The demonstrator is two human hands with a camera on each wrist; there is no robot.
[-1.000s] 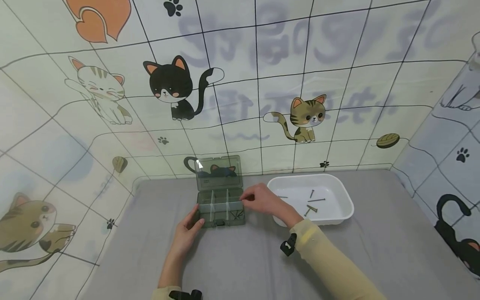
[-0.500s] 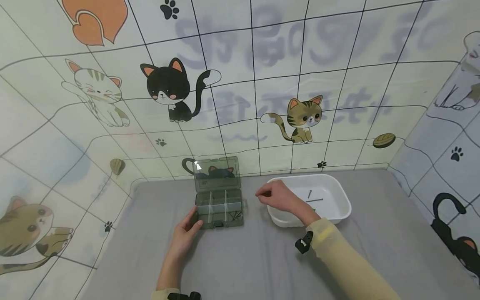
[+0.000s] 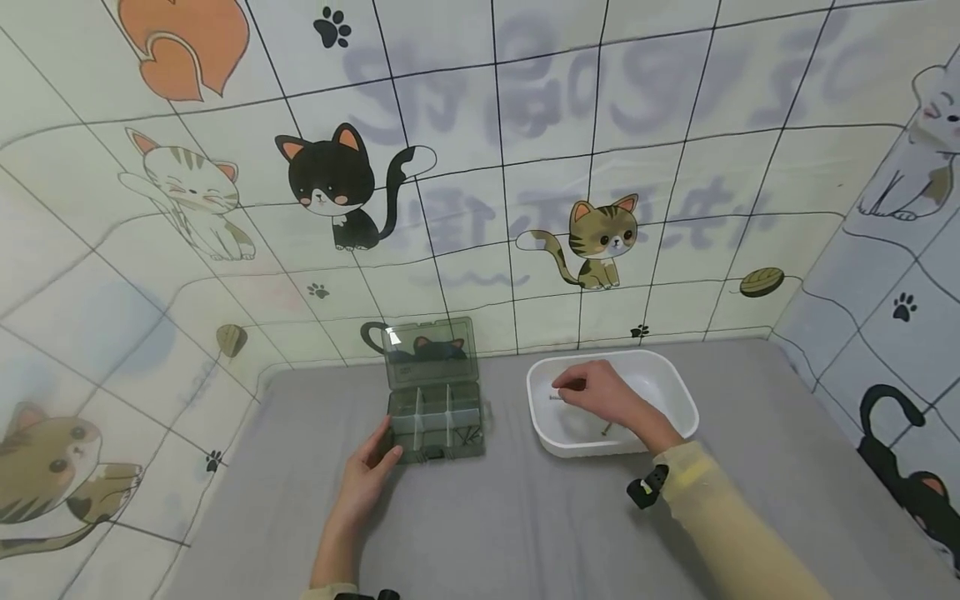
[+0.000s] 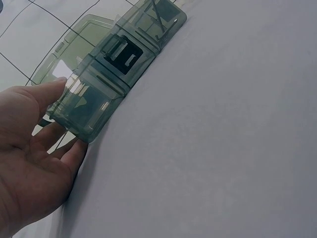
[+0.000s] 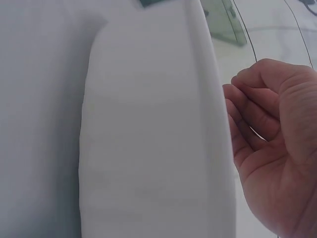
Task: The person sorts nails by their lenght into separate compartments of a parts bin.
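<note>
A green see-through compartment box lies on the grey cloth with its lid raised. My left hand grips the box's near left corner, thumb on the front and fingers around the side, as the left wrist view shows. Several thin dark screws lie in its near right compartment. My right hand is over the white tray, its fingers loosely bent, with nothing visible between them. One screw lies just below the fingertips. Another screw shows beside the hand; other tray contents are hidden under it.
Grey cloth covers the table in front of the box and tray. Close behind them rises a sheet printed with cats and grid lines. The tray's raised wall stands beside my right hand in the right wrist view.
My right hand has moved right, from the box's right edge to over the tray. My left hand has stayed at the box corner. The whole head view has shifted slightly.
</note>
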